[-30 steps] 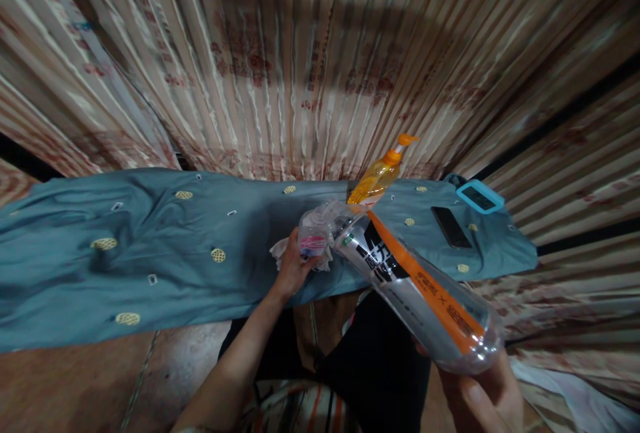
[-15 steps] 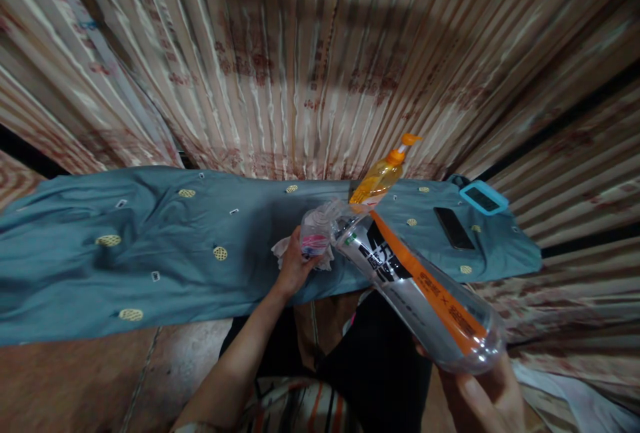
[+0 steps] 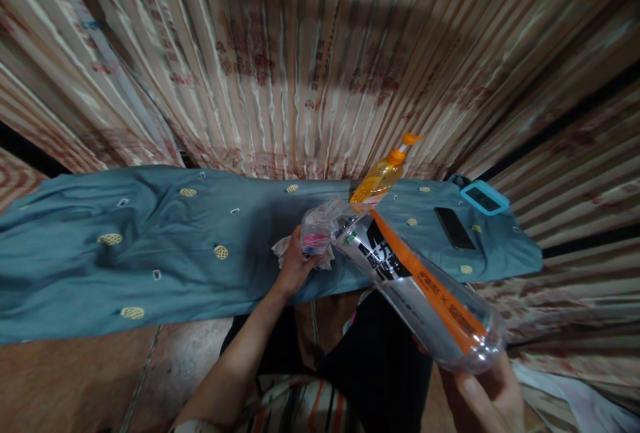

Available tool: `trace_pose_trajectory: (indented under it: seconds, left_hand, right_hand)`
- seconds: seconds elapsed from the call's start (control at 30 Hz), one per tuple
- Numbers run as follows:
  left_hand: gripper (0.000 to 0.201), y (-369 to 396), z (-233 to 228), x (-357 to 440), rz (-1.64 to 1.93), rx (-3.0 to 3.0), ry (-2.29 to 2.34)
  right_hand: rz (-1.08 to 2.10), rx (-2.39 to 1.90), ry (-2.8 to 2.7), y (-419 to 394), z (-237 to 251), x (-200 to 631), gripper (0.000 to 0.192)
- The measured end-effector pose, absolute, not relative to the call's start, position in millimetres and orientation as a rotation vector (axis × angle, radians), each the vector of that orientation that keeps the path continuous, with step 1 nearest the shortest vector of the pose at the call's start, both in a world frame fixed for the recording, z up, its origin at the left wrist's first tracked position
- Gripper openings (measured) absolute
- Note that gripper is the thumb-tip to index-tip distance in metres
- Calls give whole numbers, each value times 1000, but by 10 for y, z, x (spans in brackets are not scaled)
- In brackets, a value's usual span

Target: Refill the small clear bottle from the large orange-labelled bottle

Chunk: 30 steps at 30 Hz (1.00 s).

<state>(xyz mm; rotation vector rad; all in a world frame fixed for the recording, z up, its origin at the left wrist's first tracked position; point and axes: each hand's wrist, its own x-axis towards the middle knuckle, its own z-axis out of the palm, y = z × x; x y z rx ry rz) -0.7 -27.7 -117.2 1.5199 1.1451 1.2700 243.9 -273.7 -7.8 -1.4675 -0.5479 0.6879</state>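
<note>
We see the right hand (image 3: pixel 483 398) at the near right edge of the view, fingers curled up around the rounded base of a large clear plastic bottle (image 3: pixel 415 289). The thumb lies along the near side of the base and the other fingers wrap underneath, mostly hidden by the bottle itself. The bottle is tilted, its base near and to the right, its neck pointing far and to the left, with an orange stripe and black lettering along its side.

The left hand (image 3: pixel 294 266) sits at the middle of the scene, closed around a small clear plastic bottle (image 3: pixel 316 231) with a pink label. Its fingers wrap the lower part of that bottle and the thumb presses the side facing us. The small bottle stands roughly upright, and its top sits just beside the neck of the large bottle; we cannot tell whether the two touch. A crumpled white cloth (image 3: pixel 285 248) pokes out under the left hand.

Both hands work over a blue-green patterned cloth (image 3: pixel 150 246) spread across the surface. Just beyond the bottles stands an orange pump dispenser (image 3: pixel 384 173). To the right lie a black phone (image 3: pixel 454 227) and a light blue framed device (image 3: pixel 484 197).
</note>
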Motion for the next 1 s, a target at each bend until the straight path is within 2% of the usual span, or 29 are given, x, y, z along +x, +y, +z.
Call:
trace_pose_trajectory:
  seconds: [0.17, 0.33, 1.0]
  left_hand:
    - [70, -286, -1161, -9, 1275, 1530, 1153]
    - [67, -287, -1156, -17, 1260, 1548, 1185]
    - [77, -277, -1189, -12, 1275, 1543, 1159]
  right_hand:
    - [683, -1404, -596, -2733, -86, 2441, 81]
    - [686, -1427, -691, -2764, -131, 2484, 83]
    - [674, -1462, -606, -2657, -10, 2374, 94]
